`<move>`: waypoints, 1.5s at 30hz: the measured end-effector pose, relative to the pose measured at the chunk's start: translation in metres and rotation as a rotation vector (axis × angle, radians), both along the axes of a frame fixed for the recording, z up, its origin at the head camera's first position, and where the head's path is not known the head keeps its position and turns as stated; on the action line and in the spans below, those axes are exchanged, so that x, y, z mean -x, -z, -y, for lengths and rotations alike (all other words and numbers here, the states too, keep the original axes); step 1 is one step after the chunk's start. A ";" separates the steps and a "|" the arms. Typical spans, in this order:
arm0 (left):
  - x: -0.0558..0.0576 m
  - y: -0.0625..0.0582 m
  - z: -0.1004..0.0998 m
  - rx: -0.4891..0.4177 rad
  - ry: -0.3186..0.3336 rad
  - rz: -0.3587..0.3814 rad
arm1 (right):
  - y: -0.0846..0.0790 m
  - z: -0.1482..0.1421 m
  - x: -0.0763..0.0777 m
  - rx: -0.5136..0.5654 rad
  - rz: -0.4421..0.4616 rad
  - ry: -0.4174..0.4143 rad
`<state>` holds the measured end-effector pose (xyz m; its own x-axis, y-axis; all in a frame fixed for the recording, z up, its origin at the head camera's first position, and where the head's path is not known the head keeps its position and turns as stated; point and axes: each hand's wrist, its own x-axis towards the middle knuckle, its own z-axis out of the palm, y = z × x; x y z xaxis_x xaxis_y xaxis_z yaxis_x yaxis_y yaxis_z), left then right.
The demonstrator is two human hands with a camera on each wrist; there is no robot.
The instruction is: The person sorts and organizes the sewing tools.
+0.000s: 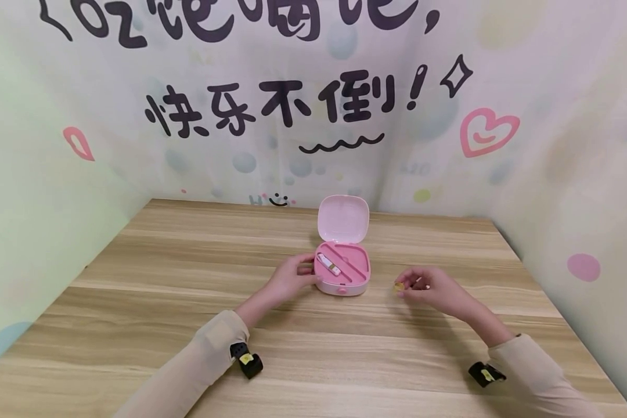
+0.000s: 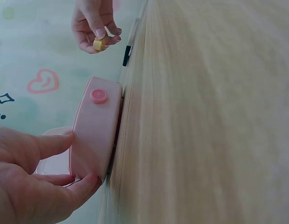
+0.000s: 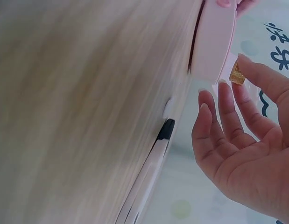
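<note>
- Landmark: pink case, on the wooden table. Roughly square, so it has no marked long axis; its round clasp button faces the person.
- Lid: open, standing up at the rear of the case.
- Left hand: at the case's left side, gripping it between thumb and fingers.
- Right hand: to the right of the case, apart from it, pinching a gold ring between thumb and forefinger; the other fingers are loosely bent.
- Gold ring: raised above the table, right of the case. In the head view its round outline faces the person; too small to fix the exact axis.
- White tube: inside the case, in the left compartment. Its long axis runs diagonally, rear left to front right, along the divider; its gold band sits toward the front-right end.
</note>
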<state>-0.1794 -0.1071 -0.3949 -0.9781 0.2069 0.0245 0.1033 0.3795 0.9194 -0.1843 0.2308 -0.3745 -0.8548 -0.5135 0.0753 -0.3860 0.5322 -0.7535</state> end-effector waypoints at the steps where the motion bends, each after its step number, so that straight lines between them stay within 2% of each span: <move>1: 0.000 0.000 0.000 -0.003 -0.002 0.005 | 0.000 0.001 0.000 0.004 0.001 -0.001; 28: 0.002 0.002 0.000 -0.002 0.006 0.017 | -0.010 0.039 0.009 -0.011 0.001 0.017; 45: 0.000 -0.001 -0.001 0.000 0.000 0.029 | -0.008 0.062 0.020 -0.017 -0.030 0.019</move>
